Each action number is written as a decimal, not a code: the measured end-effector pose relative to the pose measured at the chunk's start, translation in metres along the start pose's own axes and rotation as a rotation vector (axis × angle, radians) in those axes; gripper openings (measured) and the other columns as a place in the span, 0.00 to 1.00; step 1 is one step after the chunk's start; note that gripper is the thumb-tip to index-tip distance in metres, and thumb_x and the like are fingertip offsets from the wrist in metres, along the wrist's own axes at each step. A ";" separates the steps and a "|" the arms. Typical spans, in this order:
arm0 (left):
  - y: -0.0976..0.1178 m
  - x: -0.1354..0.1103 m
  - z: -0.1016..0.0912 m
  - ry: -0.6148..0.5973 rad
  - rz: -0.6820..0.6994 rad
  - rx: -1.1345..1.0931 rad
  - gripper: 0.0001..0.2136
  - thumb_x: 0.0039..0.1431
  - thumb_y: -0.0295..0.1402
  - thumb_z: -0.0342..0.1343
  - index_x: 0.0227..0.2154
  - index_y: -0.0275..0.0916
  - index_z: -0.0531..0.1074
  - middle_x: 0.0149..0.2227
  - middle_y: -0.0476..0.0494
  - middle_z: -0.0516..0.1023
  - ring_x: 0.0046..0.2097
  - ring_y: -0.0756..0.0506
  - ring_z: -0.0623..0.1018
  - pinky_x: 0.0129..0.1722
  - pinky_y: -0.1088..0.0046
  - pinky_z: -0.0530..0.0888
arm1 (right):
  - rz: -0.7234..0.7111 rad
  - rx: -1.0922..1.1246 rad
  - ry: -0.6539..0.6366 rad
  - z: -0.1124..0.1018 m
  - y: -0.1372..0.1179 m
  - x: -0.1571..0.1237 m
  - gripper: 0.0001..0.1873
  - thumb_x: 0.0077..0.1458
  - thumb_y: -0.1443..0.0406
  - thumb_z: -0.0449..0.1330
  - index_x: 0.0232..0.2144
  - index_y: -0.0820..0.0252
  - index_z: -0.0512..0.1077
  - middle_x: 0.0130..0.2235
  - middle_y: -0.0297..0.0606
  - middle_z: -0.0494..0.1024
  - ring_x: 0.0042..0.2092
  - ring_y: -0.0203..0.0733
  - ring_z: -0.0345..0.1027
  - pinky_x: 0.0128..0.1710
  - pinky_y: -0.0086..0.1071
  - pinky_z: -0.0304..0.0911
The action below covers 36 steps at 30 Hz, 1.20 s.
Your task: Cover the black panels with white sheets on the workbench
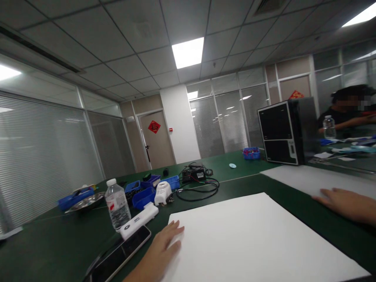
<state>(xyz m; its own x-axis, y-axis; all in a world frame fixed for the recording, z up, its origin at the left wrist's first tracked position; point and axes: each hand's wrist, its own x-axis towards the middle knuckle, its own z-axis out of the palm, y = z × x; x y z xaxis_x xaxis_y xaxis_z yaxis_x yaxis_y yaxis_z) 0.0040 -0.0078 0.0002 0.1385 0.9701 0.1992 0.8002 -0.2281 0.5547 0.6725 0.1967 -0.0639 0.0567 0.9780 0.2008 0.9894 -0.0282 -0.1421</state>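
Observation:
A large white sheet (249, 239) lies flat on the green table in front of me. My left hand (166, 246) rests at the sheet's left edge, fingers stretched out and thumb apart. Off to the right, my right hand (343, 201) reaches over the near edge of a second pale sheet (323, 178), its fingers extended and slightly blurred. Whether it touches that sheet I cannot tell. Beside my left hand lie a smartphone (123, 252) and a long white device (139, 221).
A water bottle (117, 205), blue bins (143, 197), a metal dish (88, 201) and a black adapter with coiled cables (195, 176) stand on the left and middle. A computer tower (286, 131) stands at right. Behind it sits another person (346, 109).

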 end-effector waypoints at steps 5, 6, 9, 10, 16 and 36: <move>0.007 -0.003 0.007 0.015 -0.028 0.154 0.25 0.63 0.45 0.49 0.60 0.43 0.68 0.69 0.42 0.57 0.71 0.37 0.52 0.68 0.50 0.51 | -0.090 -0.079 0.036 -0.011 -0.019 -0.009 0.29 0.65 0.54 0.44 0.54 0.66 0.73 0.50 0.61 0.75 0.48 0.61 0.72 0.50 0.53 0.59; 0.009 -0.003 0.008 0.011 -0.047 0.165 0.26 0.63 0.44 0.49 0.61 0.42 0.68 0.70 0.41 0.55 0.71 0.37 0.50 0.68 0.50 0.50 | -0.086 -0.105 0.042 -0.014 -0.028 -0.013 0.27 0.65 0.56 0.44 0.54 0.66 0.72 0.50 0.61 0.75 0.48 0.61 0.72 0.50 0.53 0.60; 0.012 -0.002 0.007 -0.002 -0.085 0.160 0.27 0.63 0.45 0.49 0.62 0.40 0.66 0.70 0.40 0.53 0.71 0.37 0.47 0.68 0.48 0.48 | -0.062 -0.181 0.036 -0.024 -0.051 -0.025 0.24 0.64 0.65 0.44 0.56 0.66 0.69 0.50 0.60 0.75 0.48 0.59 0.72 0.48 0.50 0.63; 0.011 -0.001 0.007 -0.007 -0.087 0.145 0.27 0.63 0.45 0.49 0.62 0.40 0.67 0.70 0.40 0.53 0.71 0.37 0.47 0.68 0.48 0.47 | -0.060 -0.207 0.040 -0.028 -0.058 -0.029 0.24 0.63 0.68 0.44 0.57 0.67 0.68 0.50 0.60 0.75 0.49 0.59 0.73 0.47 0.50 0.64; 0.003 0.005 0.008 0.016 -0.087 0.011 0.25 0.62 0.46 0.50 0.59 0.41 0.70 0.69 0.41 0.56 0.71 0.36 0.48 0.68 0.46 0.46 | -0.216 -0.211 0.269 -0.072 -0.097 -0.068 0.27 0.63 0.72 0.36 0.57 0.72 0.66 0.48 0.60 0.76 0.43 0.58 0.75 0.39 0.46 0.65; -0.006 0.005 0.008 0.031 -0.142 -0.046 0.36 0.59 0.44 0.54 0.67 0.34 0.55 0.71 0.41 0.49 0.72 0.40 0.48 0.70 0.58 0.41 | -0.926 0.323 -0.325 -0.115 -0.252 -0.186 0.25 0.65 0.54 0.51 0.62 0.48 0.65 0.62 0.45 0.66 0.62 0.59 0.60 0.60 0.60 0.58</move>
<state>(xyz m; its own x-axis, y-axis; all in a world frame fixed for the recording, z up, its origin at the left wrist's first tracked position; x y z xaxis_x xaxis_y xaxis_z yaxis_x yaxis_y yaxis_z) 0.0050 -0.0012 -0.0088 0.0069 0.9901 0.1401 0.7828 -0.0925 0.6153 0.4279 -0.0022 0.0463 -0.7951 0.5983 0.0991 0.5415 0.7739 -0.3283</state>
